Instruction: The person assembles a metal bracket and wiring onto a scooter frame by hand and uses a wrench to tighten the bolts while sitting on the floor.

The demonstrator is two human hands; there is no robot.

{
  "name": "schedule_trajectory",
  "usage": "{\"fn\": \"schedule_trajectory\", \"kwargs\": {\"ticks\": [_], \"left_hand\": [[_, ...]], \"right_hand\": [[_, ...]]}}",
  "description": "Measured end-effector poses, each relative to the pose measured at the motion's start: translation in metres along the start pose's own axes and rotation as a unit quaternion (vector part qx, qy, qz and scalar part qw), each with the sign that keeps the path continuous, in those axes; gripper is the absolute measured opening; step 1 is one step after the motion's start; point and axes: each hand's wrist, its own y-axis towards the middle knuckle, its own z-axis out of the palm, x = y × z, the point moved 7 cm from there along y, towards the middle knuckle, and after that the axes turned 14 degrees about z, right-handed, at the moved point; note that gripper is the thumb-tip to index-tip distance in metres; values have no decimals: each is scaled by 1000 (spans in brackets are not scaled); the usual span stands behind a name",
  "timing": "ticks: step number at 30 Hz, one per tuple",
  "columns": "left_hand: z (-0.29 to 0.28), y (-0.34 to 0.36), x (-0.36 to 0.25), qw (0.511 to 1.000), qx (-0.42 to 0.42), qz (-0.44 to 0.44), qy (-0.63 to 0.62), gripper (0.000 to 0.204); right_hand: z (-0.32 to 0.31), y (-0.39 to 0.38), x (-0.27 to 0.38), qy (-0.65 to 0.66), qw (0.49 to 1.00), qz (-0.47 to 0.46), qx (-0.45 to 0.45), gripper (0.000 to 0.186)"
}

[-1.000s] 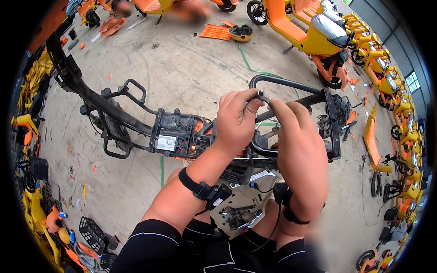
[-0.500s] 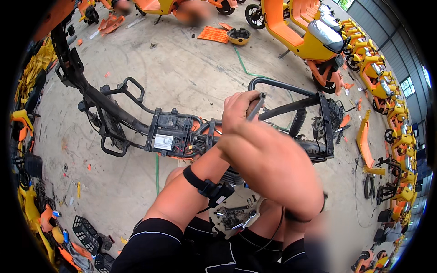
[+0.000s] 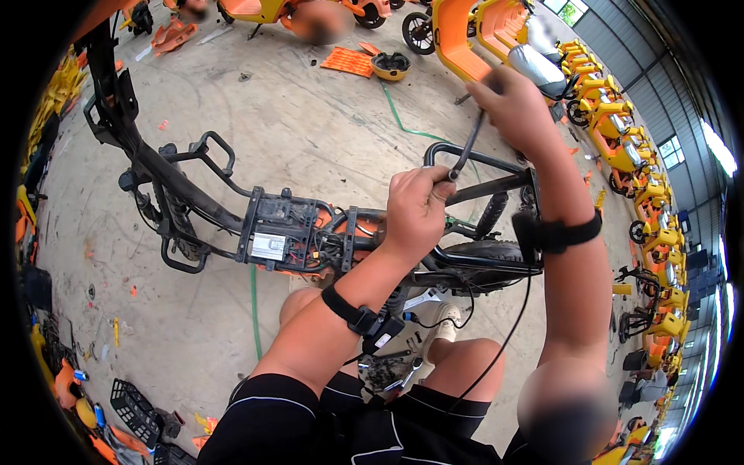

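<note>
Before me stands a stripped scooter frame (image 3: 194, 188) of black tubing, with a silver box (image 3: 268, 246) and wiring in its middle and a rear wheel (image 3: 500, 253) at the right. Above the frame's rear loop (image 3: 448, 147), a dark bent metal bar (image 3: 470, 146), like a socket wrench, slants between my hands. My left hand (image 3: 416, 211) is closed at its lower end, over the frame's middle; what lies inside the fist is hidden. Higher and farther right, my right hand (image 3: 513, 108) grips the upper end, its fingers partly blurred. Black straps circle both forearms.
By my feet lie a silver open-ended wrench (image 3: 423, 299), a ratchet (image 3: 413, 369) and small dark parts (image 3: 384, 373). A yellow helmet (image 3: 391, 67) and orange panel (image 3: 347, 62) rest beyond the frame. Yellow-orange scooters (image 3: 612, 132) line the right. A black crate (image 3: 136, 404) sits lower left.
My right arm has swung from across my left forearm out to the right, its hand now up at the bar's far end. My left hand stays over the frame. The view has shifted slightly.
</note>
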Motion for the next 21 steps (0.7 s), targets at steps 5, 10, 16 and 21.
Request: {"fn": "schedule_trajectory", "kwargs": {"ticks": [5,10,16,21], "left_hand": [[-5,-3,9,999,-4,-47,-12,20],[-3,1,7,998,-25,-43,-35,20],[-6,1,8,999,-12,-41,-15,21],[-10,5,0,1000,-15,-12,-12,18]], "right_hand": [[-26,-55,-49,35,996,84,12,27],[-47,-116,-36,76,995,66,6,16],[-62,-162,29,-61,993,-102,11,14],[-39,-212,77,-216,933,-286,-13,29]]}}
